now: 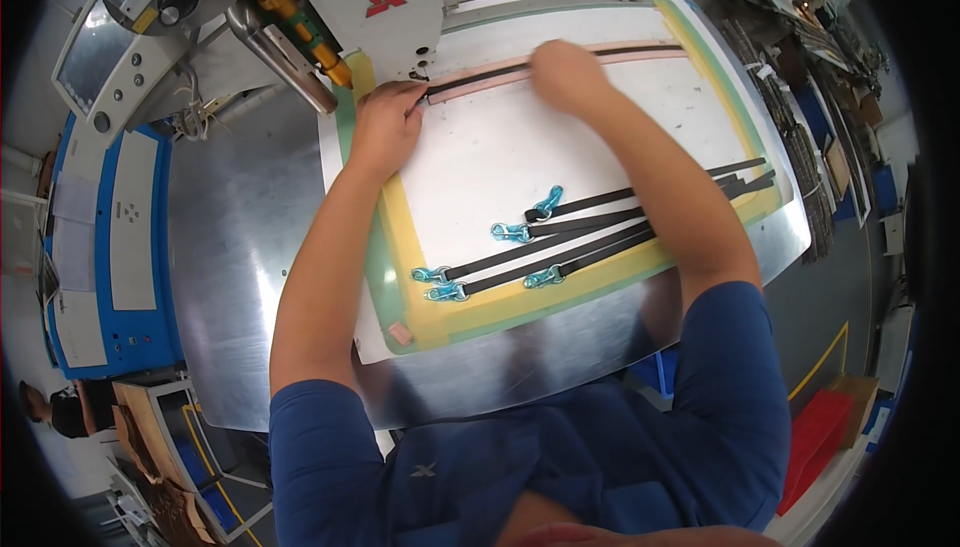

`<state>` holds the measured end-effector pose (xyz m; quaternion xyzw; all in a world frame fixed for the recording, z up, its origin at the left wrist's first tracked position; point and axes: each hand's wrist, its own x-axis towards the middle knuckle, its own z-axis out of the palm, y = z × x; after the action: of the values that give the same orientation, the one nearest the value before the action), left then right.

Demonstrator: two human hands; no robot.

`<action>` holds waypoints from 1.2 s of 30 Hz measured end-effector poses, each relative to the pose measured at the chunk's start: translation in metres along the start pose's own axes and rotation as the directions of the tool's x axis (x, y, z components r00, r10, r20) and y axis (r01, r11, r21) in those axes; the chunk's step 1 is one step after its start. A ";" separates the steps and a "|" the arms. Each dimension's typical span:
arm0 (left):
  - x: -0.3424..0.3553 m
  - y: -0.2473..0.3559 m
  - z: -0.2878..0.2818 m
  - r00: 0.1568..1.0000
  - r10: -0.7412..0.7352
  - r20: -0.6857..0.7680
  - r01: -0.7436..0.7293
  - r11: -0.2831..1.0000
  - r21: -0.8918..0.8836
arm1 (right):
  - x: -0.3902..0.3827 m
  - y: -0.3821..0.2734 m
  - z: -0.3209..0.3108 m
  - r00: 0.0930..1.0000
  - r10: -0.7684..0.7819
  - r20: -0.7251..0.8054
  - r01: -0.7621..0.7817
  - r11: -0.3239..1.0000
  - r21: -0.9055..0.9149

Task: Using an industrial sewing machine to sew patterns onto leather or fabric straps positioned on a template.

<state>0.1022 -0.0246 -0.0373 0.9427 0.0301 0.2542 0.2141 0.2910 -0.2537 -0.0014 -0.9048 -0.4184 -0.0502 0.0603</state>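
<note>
The head view looks from above, through the left of two side-by-side worn lenses, steeply down past the shirt (570, 457) at the lower middle. It faces the table (250, 267) at mid-frame, near enough that left hand (387, 129) and right hand (568, 77) show clearly apart in the upper half. Straight edges bend; black fills the corners.

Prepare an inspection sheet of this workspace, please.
Surface: white rectangular sheet, edged with yellow and green tape, on a shiny metal table.
Job's things: five flat black straps with blue-wrapped metal hooks; a sixth black strap along a pink strip.
Clutter: small pink scrap at the sheet's near left corner.
Hands: left hand at the sixth strap's left end; right hand blurred over its middle, grip unclear.
Cables: grey cable beside the grey control panel.
Surroundings: blue-and-white cabinet, left; red box, right.
</note>
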 end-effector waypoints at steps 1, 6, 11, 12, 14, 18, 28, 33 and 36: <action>-0.001 0.001 0.000 1.000 0.004 -0.015 -0.003 0.999 0.036 | -0.001 -0.016 0.007 0.989 -0.135 -0.051 0.138 0.990 0.041; -0.003 0.002 0.004 0.996 0.061 -0.065 -0.052 0.991 0.127 | -0.003 -0.062 0.013 0.972 -0.236 -0.018 0.236 0.967 0.098; -0.001 0.010 0.006 0.976 0.175 -0.129 -0.148 0.969 0.198 | -0.010 -0.054 0.019 0.974 -0.214 -0.080 0.223 0.965 0.134; -0.002 0.008 0.007 0.976 0.174 -0.128 -0.146 0.969 0.199 | -0.011 -0.053 0.019 0.970 -0.222 -0.096 0.233 0.965 0.120; -0.002 0.002 0.007 0.974 0.139 -0.180 -0.100 0.973 0.207 | -0.010 -0.056 0.018 0.968 -0.227 -0.107 0.241 0.959 0.146; -0.002 0.010 0.003 0.976 0.147 -0.161 -0.091 0.946 0.312 | -0.008 -0.056 0.021 0.965 -0.228 -0.131 0.246 0.958 0.148; -0.002 0.015 0.003 0.972 0.125 -0.198 -0.049 0.935 0.351 | -0.009 -0.054 0.023 0.954 -0.242 -0.176 0.269 0.952 0.147; 0.000 0.016 0.005 0.998 0.026 -0.055 -0.007 0.951 0.310 | -0.010 -0.055 0.023 0.964 -0.226 -0.141 0.245 0.960 0.134; -0.001 0.016 0.004 0.999 0.026 -0.047 -0.009 0.944 0.328 | -0.014 -0.058 0.017 0.962 -0.248 -0.114 0.262 0.956 0.131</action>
<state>0.1030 -0.0406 -0.0343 0.9586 0.0689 0.2715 0.0511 0.2382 -0.2242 -0.0167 -0.8329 -0.5311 -0.0705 0.1389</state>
